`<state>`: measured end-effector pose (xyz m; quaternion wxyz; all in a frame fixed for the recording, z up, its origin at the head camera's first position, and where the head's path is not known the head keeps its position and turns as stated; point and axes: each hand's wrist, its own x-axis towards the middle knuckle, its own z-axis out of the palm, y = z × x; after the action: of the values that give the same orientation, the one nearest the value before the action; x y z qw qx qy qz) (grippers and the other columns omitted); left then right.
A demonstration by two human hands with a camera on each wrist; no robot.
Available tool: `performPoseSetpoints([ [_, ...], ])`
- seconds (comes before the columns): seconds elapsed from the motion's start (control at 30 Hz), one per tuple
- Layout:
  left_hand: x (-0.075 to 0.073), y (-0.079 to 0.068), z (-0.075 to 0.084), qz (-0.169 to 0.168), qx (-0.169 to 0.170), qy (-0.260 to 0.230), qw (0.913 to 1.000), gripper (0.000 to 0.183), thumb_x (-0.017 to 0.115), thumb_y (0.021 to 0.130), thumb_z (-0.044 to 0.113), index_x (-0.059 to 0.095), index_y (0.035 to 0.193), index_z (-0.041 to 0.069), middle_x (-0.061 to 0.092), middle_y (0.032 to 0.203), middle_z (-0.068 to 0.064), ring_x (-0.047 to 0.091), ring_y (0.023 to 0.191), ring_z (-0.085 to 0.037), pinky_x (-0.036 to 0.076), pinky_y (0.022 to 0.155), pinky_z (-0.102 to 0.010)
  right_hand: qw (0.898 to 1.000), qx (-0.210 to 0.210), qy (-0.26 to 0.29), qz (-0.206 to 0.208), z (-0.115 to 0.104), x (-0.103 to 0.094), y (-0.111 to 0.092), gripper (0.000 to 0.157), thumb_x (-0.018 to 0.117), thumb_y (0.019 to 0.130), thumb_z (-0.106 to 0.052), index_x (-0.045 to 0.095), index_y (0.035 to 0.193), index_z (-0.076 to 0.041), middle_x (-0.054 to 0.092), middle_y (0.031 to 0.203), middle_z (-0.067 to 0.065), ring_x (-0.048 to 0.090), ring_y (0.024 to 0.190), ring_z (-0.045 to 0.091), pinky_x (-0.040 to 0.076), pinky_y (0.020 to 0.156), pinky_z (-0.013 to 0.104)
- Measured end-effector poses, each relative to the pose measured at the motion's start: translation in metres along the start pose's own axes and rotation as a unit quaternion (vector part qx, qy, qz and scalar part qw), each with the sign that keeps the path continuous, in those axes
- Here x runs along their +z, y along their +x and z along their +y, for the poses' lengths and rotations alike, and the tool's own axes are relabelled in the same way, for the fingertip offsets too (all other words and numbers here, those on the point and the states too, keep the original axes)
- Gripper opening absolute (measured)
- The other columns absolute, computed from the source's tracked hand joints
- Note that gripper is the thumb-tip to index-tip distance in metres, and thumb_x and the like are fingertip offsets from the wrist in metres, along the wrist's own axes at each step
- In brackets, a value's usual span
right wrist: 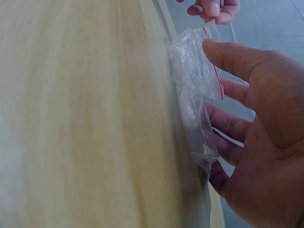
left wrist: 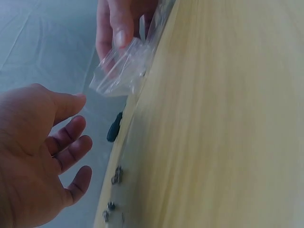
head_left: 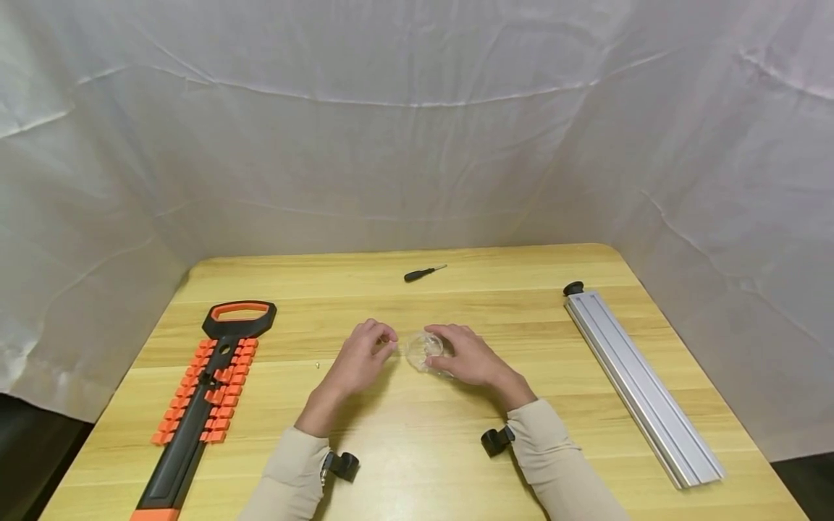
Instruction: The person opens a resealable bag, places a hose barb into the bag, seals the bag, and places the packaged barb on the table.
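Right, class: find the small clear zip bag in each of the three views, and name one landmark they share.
Head: clear zip bag at table centre, under the right hand.
Left wrist: top centre, pinched by that hand.
Right wrist: centre right, against its fingers.
Shared landmark: wooden table.

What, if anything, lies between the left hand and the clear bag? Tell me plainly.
Nothing visible does. The left hand hangs just beside the clear bag, which the right hand holds over the table. Only bare air separates its fingers from the bag. The small screws lie on the table, off that path.
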<state>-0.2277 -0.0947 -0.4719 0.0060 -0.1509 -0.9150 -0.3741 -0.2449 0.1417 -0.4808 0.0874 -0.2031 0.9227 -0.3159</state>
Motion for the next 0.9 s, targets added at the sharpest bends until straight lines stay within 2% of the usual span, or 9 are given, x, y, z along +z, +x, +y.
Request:
performPoseSetpoints([
  [0.07,-0.002,-0.001,-0.003,0.003,-0.003,0.003,1.0,0.011,0.062,0.096,0.021,0.065,0.104,0.014,0.058,0.102,0.004,0.051,0.102,-0.018,0.045,0.088,-0.036,1.0,0.001,0.001,0.001,0.0,0.0,0.0,0.06,0.069,0.087,-0.04,0.048,0.142,-0.025,0.053,0.142,0.002,0.044,0.133,0.028,0.03,0.111,0.052],
  [0.2,-0.008,-0.005,-0.01,0.009,-0.019,0.0,0.9998,0.012,0.062,0.095,0.021,0.065,0.105,0.014,0.06,0.1,0.004,0.051,0.101,-0.019,0.039,0.094,-0.047,1.0,0.004,0.003,0.004,0.0,0.0,-0.001,0.06,0.069,0.087,-0.039,0.049,0.141,-0.025,0.053,0.142,0.002,0.044,0.133,0.027,0.03,0.112,0.052],
  [0.3,-0.015,-0.007,-0.015,0.009,-0.034,-0.003,0.9994,0.014,0.061,0.096,0.022,0.065,0.106,0.014,0.06,0.099,0.004,0.051,0.101,-0.021,0.035,0.094,-0.052,1.0,0.003,0.0,0.003,0.0,0.0,0.0,0.06,0.069,0.088,-0.04,0.048,0.142,-0.025,0.053,0.142,0.002,0.044,0.133,0.027,0.03,0.112,0.051],
  [0.53,-0.029,-0.014,-0.027,0.008,-0.065,-0.002,0.9979,0.015,0.059,0.097,0.024,0.065,0.106,0.013,0.06,0.1,0.001,0.051,0.102,-0.023,0.035,0.091,-0.052,1.0,-0.002,-0.001,0.003,-0.001,0.0,0.0,0.059,0.069,0.088,-0.038,0.048,0.142,-0.023,0.053,0.141,0.002,0.044,0.133,0.028,0.031,0.111,0.051],
  [0.73,-0.036,-0.018,-0.036,0.005,-0.095,0.021,0.9952,0.014,0.059,0.097,0.024,0.066,0.105,0.014,0.062,0.099,-0.001,0.051,0.101,-0.025,0.031,0.086,-0.053,1.0,-0.005,0.001,0.003,-0.001,-0.001,0.0,0.059,0.069,0.088,-0.037,0.049,0.141,-0.023,0.054,0.14,0.003,0.045,0.132,0.027,0.031,0.111,0.05],
  [0.9,-0.041,-0.021,-0.041,-0.004,-0.111,0.047,0.9927,0.016,0.057,0.097,0.024,0.067,0.105,0.015,0.063,0.103,-0.003,0.053,0.105,-0.027,0.034,0.085,-0.054,1.0,-0.002,0.011,-0.005,-0.003,-0.003,-0.002,0.059,0.069,0.088,-0.036,0.048,0.142,-0.022,0.054,0.14,0.003,0.044,0.133,0.027,0.031,0.112,0.048],
])
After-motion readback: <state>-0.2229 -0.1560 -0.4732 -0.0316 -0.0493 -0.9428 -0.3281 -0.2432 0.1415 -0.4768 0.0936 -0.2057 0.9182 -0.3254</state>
